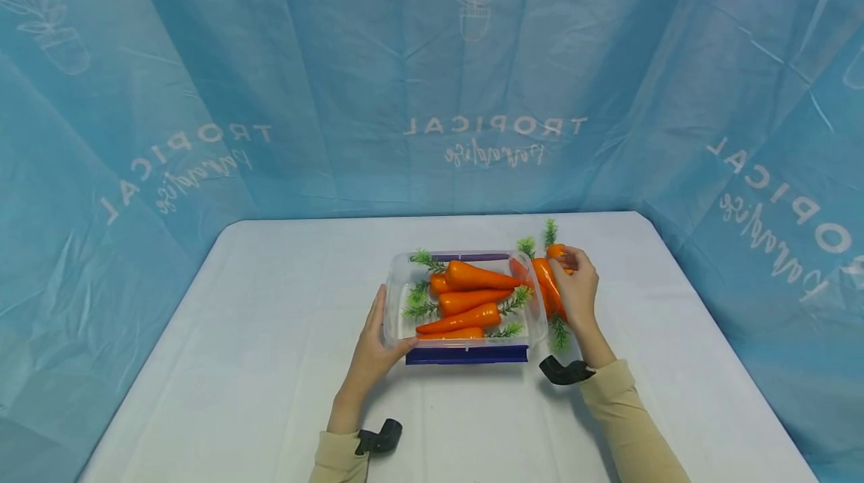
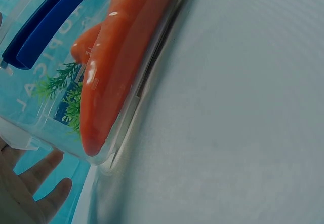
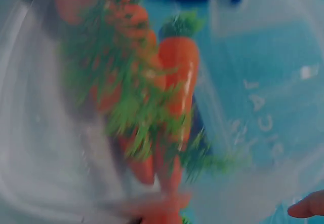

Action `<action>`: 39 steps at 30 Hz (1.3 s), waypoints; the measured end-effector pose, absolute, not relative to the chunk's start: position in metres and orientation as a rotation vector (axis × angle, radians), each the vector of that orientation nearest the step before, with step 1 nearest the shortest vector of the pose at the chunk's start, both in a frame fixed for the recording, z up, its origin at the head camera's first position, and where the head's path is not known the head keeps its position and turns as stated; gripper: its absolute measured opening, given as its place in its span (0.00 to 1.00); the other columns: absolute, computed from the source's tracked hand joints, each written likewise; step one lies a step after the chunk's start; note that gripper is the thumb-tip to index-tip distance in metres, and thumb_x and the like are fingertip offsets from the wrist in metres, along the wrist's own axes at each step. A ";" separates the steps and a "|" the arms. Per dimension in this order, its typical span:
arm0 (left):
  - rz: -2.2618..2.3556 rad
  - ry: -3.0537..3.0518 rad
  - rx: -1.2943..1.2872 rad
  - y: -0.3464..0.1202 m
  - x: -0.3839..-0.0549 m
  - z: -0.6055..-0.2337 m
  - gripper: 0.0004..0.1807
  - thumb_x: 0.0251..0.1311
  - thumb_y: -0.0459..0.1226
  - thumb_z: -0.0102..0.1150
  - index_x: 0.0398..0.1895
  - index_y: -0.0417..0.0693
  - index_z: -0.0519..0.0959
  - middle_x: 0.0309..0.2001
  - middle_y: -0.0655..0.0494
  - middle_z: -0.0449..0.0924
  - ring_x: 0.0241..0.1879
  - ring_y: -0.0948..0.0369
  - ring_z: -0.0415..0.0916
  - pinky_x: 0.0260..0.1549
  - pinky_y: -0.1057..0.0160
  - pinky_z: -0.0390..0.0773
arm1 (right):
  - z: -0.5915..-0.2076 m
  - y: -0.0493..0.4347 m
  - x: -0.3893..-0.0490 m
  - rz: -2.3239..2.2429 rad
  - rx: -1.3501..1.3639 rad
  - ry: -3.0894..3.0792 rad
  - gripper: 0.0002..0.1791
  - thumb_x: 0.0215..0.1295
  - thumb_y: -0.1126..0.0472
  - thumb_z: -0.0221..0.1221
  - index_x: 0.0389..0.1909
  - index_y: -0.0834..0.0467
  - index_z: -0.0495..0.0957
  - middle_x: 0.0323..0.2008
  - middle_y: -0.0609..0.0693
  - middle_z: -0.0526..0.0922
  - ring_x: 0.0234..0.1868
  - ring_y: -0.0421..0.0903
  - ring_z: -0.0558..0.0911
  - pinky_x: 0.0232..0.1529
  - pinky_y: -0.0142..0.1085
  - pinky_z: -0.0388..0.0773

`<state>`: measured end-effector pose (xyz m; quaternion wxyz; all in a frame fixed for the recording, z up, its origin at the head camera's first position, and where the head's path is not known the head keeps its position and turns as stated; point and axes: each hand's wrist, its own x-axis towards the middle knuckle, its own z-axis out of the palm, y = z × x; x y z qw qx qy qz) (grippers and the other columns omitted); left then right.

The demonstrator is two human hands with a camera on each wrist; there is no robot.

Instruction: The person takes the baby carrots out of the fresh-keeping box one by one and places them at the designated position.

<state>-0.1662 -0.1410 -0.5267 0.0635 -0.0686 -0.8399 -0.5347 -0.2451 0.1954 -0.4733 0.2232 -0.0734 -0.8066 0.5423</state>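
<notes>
A clear plastic container [image 1: 398, 318] with blue clip flaps [image 1: 466, 355] holds several orange carrots [image 1: 475, 301] with green leafy tops. My left hand [image 1: 374, 344] rests at its front left corner, straight fingers along the left wall and thumb at the front rim. In the left wrist view, spread fingers [image 2: 43, 176] show outside the clear wall. At the container's right side, my right hand [image 1: 577, 284] pinches a carrot [image 1: 556, 250] near its leafy top. More carrots [image 1: 548, 292] lie beside that hand, partly hidden by it. The right wrist view is blurred.
A white table [image 1: 270, 363] lies under everything. Blue printed curtains [image 1: 351, 78] hang behind it and along both sides. A dark wrist mount [image 1: 381, 438] sits on the left wrist and another [image 1: 565, 371] on the right.
</notes>
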 end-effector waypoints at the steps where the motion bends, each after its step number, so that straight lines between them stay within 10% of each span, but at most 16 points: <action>1: -1.611 -2.536 -0.210 -0.141 -0.166 -0.527 0.56 0.50 0.45 0.68 0.76 0.64 0.40 0.77 0.54 0.42 0.76 0.49 0.42 0.70 0.38 0.49 | -0.471 0.192 -0.245 1.502 -0.178 -2.233 0.17 0.64 0.64 0.57 0.53 0.67 0.75 0.44 0.64 0.80 0.40 0.45 0.75 0.32 0.14 0.68; 21: -1.621 -2.531 -0.211 -0.141 -0.166 -0.524 0.57 0.49 0.44 0.69 0.77 0.59 0.41 0.77 0.51 0.42 0.75 0.46 0.43 0.68 0.36 0.50 | -0.456 0.145 -0.258 1.535 0.241 -2.490 0.18 0.62 0.64 0.61 0.52 0.64 0.76 0.41 0.63 0.83 0.43 0.56 0.81 0.48 0.45 0.80; 39: -1.602 -2.548 -0.200 -0.141 -0.165 -0.525 0.57 0.49 0.47 0.69 0.76 0.63 0.41 0.77 0.53 0.42 0.76 0.47 0.43 0.69 0.38 0.51 | -0.474 0.138 -0.276 1.552 0.490 -2.620 0.17 0.57 0.67 0.64 0.48 0.68 0.77 0.42 0.66 0.84 0.47 0.60 0.83 0.53 0.53 0.78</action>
